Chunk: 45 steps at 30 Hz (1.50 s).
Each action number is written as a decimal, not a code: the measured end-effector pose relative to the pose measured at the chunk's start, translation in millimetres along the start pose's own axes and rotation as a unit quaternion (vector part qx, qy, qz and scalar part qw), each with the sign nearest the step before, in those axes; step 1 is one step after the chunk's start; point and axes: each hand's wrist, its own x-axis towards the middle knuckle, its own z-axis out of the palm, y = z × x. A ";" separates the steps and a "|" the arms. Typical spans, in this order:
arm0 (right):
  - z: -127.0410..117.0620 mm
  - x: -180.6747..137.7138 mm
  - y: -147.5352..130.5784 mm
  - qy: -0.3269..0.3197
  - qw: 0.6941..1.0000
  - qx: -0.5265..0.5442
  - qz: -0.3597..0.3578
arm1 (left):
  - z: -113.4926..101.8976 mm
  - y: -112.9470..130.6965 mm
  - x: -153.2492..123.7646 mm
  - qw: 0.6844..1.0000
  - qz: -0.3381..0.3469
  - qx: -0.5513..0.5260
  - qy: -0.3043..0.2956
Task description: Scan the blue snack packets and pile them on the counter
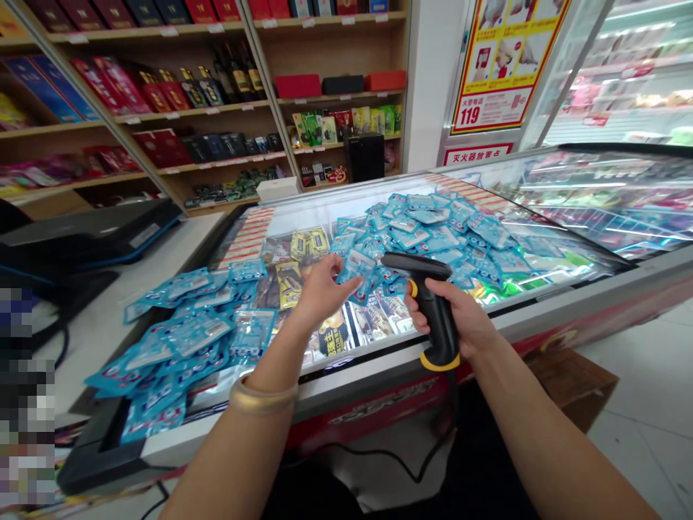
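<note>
My right hand (pixel 452 310) is wrapped round the grip of a black and yellow barcode scanner (pixel 437 310), whose head points left. In my left hand (pixel 328 285) is a small blue packet (pixel 357 273), pinched between thumb and fingers just in front of the scanner head. Both hands are over the glass top of a chest freezer. Behind them spreads a large pile of similar blue packets (pixel 433 224). Another heap of blue packets (pixel 187 332) lies at the freezer's left end. A gold bangle (pixel 264 397) circles my left wrist.
The freezer's front rim (pixel 379 361) runs across before me, with a scanner cable (pixel 401 458) hanging below. A counter with a black device (pixel 108 231) stands at left. Stocked shelves (pixel 216 115) line the back, and a brown box (pixel 571 386) sits on the floor at right.
</note>
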 end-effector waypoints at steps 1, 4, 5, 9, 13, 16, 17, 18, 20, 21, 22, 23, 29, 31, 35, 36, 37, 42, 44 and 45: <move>-0.1 -0.1 0.2 -0.003 1.000 -0.005 -0.002 | 0.6 0.3 0.0 1.000 0.004 0.000 0.003; -0.1 -0.6 0.6 -0.011 1.000 -0.020 -0.009 | 1.6 0.1 -0.4 1.000 0.006 0.003 0.002; 0.1 -1.0 0.7 -0.013 1.000 -0.024 -0.011 | 1.8 -0.4 -0.5 1.000 0.005 0.003 -0.001; 0.9 -2.2 0.8 -0.014 0.999 -0.033 -0.024 | 2.4 -2.6 -0.3 1.000 -0.002 0.014 -0.001; 0.3 -2.6 0.6 -0.014 0.999 -0.040 -0.023 | 2.9 -2.7 0.3 1.000 0.009 0.016 0.004; -0.5 -2.7 -0.4 -0.012 0.999 -0.037 -0.014 | 4.3 -1.1 0.6 1.000 0.017 0.013 0.015; -0.2 -2.3 -0.6 -0.009 0.999 -0.033 -0.013 | 4.4 -0.2 0.6 1.000 0.012 0.010 0.023; 0.7 -1.4 -0.6 -0.007 0.999 -0.028 -0.014 | 3.8 0.7 0.3 0.999 0.005 0.004 0.035; 5.0 1.9 0.6 -0.004 1.000 -0.021 -0.018 | -1.5 2.8 -1.6 0.998 -0.012 -0.017 0.067; 8.6 4.6 1.9 -0.004 1.000 -0.019 -0.018 | -7.0 3.6 -3.5 0.996 -0.017 -0.026 0.088; 13.5 7.8 3.7 -0.007 1.000 -0.018 -0.015 | -14.7 4.0 -6.2 0.993 -0.018 -0.031 0.111; 19.6 11.5 6.2 -0.010 1.000 -0.017 -0.012 | -24.8 3.7 -9.8 0.991 -0.017 -0.032 0.132; 75.2 36.2 31.4 -0.059 0.996 -0.011 0.059 | -119.4 -25.7 -47.6 0.960 -0.087 0.041 0.261; 94.7 42.8 42.4 -0.063 0.994 -0.011 0.085 | -151.9 -44.4 -62.2 0.943 -0.129 0.074 0.296; 121.4 51.6 63.4 -0.083 0.989 -0.010 0.125 | -192.8 -75.8 -85.2 0.919 -0.214 0.189 0.271; 124.9 52.8 67.7 -0.088 0.987 -0.012 0.132 | -196.5 -80.5 -89.0 0.915 -0.228 0.230 0.243; 127.3 53.7 71.4 -0.092 0.986 -0.016 0.139 | -197.8 -84.0 -91.9 0.910 -0.236 0.265 0.214; 129.3 55.7 80.5 -0.084 0.985 -0.033 0.146 | -188.0 -88.4 -93.8 0.896 -0.242 0.331 0.169; 128.6 56.5 81.5 -0.076 0.987 -0.033 0.135 | -185.3 -88.2 -90.9 0.890 -0.250 0.345 0.160; 128.3 56.9 81.8 -0.073 0.988 -0.032 0.129 | -185.1 -88.2 -89.4 0.887 -0.253 0.353 0.155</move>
